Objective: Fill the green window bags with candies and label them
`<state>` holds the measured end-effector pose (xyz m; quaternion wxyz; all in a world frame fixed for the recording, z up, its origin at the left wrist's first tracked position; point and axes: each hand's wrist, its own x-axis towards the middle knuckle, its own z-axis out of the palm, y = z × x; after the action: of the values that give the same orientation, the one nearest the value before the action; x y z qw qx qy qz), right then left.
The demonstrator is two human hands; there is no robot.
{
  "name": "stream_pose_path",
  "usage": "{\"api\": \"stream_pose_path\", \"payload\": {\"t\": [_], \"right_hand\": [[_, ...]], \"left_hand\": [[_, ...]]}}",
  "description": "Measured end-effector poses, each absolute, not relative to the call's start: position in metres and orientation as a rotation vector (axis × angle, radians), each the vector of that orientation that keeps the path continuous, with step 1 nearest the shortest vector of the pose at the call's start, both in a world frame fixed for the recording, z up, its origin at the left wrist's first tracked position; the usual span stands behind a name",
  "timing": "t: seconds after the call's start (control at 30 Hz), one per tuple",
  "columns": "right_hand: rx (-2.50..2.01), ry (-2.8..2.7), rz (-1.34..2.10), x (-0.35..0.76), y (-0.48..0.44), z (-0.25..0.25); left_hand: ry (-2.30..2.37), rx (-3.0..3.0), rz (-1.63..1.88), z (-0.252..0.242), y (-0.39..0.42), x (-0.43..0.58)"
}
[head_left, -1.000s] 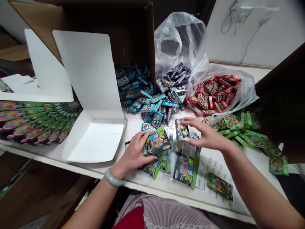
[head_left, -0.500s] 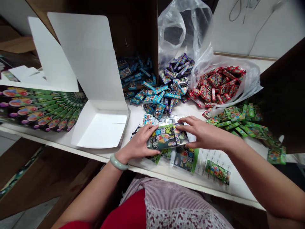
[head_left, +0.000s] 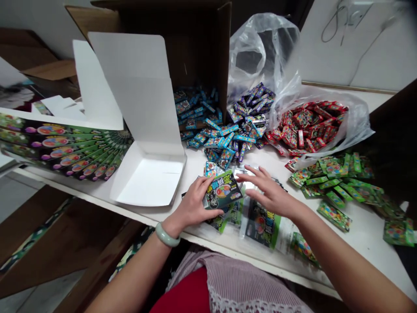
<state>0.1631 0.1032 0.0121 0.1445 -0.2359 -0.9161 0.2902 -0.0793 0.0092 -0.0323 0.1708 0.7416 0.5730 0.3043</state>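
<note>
My left hand (head_left: 196, 201) grips a black-and-green printed candy packet (head_left: 224, 190) by its left end, thumb along the lower edge and fingers on top. Just right of the packet, my right hand (head_left: 269, 191) has its fingers spread and holds nothing I can see. Beneath both hands lie more flat packets, among them a black-and-green pouch (head_left: 263, 224) in clear wrapping. A small green packet (head_left: 303, 248) is partly covered by my right forearm. Behind the held packet, a small blue-and-white packet (head_left: 211, 168) lies on the table.
An open white carton (head_left: 148, 178) stands at left, beside a fanned row of printed green cards (head_left: 81, 152). Farther back are piles of blue packets (head_left: 224, 139), purple packets (head_left: 254, 102) and red packets (head_left: 309, 126) in a clear bag (head_left: 358, 117). Green packets (head_left: 339, 174) lie at right.
My right hand has come off the right end of the packet and its fingers have spread. The dark small packet seen there earlier no longer shows. The camera view has shifted.
</note>
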Motion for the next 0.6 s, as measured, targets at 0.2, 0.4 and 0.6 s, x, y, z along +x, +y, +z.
{"api": "stream_pose_path", "payload": {"t": [0.2, 0.4, 0.6], "right_hand": [[-0.811, -2.284, 0.984, 0.128, 0.122, 0.001], [-1.398, -1.913, 0.981, 0.077, 0.163, -0.05], [-1.408, -1.71, 1.021, 0.06, 0.167, -0.06]], "left_hand": [[1.685, 2.032, 0.896, -0.029, -0.001, -0.086], [1.72, 1.989, 0.89, -0.028, -0.012, -0.091], [1.769, 1.976, 0.95, -0.03, -0.018, -0.098]]}}
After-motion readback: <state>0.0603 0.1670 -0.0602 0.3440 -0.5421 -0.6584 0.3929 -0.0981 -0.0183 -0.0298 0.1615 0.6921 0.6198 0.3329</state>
